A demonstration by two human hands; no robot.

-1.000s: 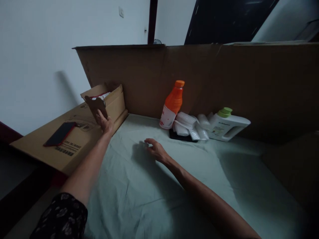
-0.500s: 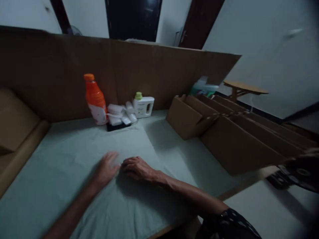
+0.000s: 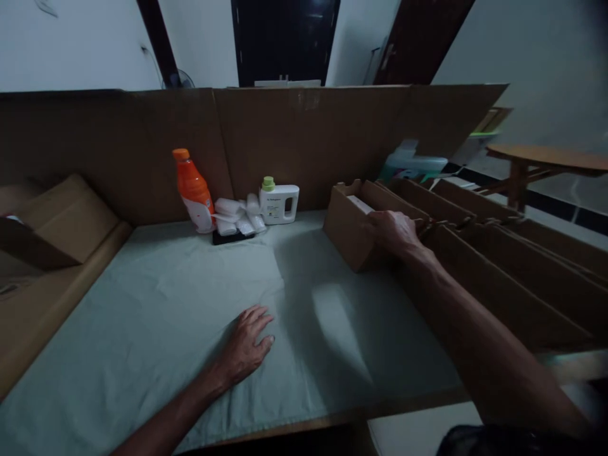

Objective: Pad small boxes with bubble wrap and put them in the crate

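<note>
My right hand (image 3: 396, 231) reaches into the nearest open cardboard box (image 3: 344, 225) at the right. Its fingers are bent round the near end of a pale flat object (image 3: 360, 204) that shows just above the box's rim. The fingertips and the lower part of that object are hidden inside the box. My left hand (image 3: 247, 342) rests on the pale green cloth (image 3: 190, 297), palm down, fingers slightly spread, holding nothing.
An orange bottle (image 3: 194, 193), clear-wrapped white rolls (image 3: 240, 216) on a black tray and a white jug with green cap (image 3: 279, 204) stand before a cardboard wall (image 3: 308, 145). More open cardboard boxes (image 3: 494, 278) line the right; another cardboard box (image 3: 71, 221) stands left.
My right hand has moved from the middle of the cloth to the box at the right. The pale object now shows there. My left hand has settled flat; the view has shifted.
</note>
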